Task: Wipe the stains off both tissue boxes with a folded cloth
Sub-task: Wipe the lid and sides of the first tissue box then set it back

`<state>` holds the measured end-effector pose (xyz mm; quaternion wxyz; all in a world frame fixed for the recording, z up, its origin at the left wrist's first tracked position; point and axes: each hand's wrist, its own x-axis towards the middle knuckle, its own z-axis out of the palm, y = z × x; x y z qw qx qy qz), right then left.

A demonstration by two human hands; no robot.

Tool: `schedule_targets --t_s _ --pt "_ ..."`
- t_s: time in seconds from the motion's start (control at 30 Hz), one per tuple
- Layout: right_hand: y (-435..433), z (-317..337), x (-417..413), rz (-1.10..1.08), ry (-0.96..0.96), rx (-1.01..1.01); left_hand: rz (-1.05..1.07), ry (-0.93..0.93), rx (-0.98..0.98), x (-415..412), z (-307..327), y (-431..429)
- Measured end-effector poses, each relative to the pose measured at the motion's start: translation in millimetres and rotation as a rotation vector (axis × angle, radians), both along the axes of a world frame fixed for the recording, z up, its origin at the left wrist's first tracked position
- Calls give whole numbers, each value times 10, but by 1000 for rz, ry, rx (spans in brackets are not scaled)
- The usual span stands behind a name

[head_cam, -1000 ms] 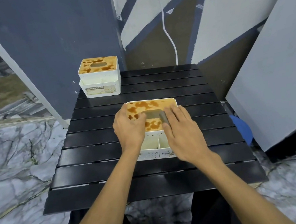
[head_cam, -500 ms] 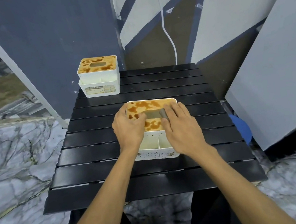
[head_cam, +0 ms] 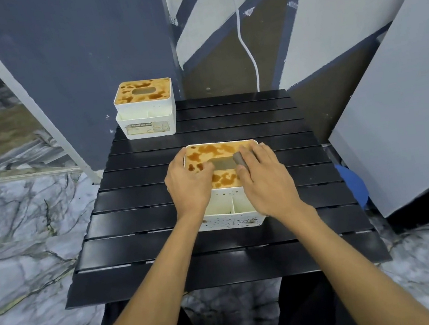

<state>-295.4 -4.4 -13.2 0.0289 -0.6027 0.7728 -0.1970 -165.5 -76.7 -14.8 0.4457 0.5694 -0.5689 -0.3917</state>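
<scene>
Here, from the head view, my left hand point(head_cam: 187, 185) grips the near tissue box point(head_cam: 224, 179), a white rectangular plastic holder whose tan lid is blotched with brown stains. The fingers curl over the lid's left edge and the thumb lies across the top toward the oval slot. My right hand point(head_cam: 266, 180) holds the folded grey cloth point(head_cam: 239, 159) down on the right part of that lid: the fingers lie over the cloth, the thumb closes against its near side, and only the cloth's left end shows. The box stands upright near the middle of the black slatted table point(head_cam: 221, 265), its divided front compartment toward me and speckled with small dark spots.

The far tissue box point(head_cam: 145, 108), of like white plastic with an equally stained lid and a front label reading "TISSUE HOLDER", stands at the table's far left corner, well apart from both hands and untouched.

A thin white cable point(head_cam: 247, 49) hangs down the painted wall behind the table. A blue rounded object point(head_cam: 353, 187) shows just beyond the table's right edge, above the grey marbled floor point(head_cam: 27, 241).
</scene>
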Motion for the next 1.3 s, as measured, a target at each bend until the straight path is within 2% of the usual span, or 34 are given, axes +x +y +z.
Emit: schedule_targets --t_s 0.17,0.4,0.63,0.83,1.0,1.2,1.3 --pt "-425 -33 -194 -43 -7 50 11 10 30 -6 22 -4" --pt "143 -5 74 -1 29 -1 -18 -27 25 -23 0 -22" --pt "-360 29 -152 -73 -31 55 -31 -34 25 -10 16 -32" --pt "94 -17 12 -13 -31 -8 -35 -28 48 -16 -8 -51" --pt "-53 5 -109 18 -24 44 -88 -45 53 32 0 -107" --pt "-269 75 -519 241 -26 145 -244 -59 126 154 83 -284" --pt "-196 88 -559 349 -39 124 -381 -103 162 238 144 -427"
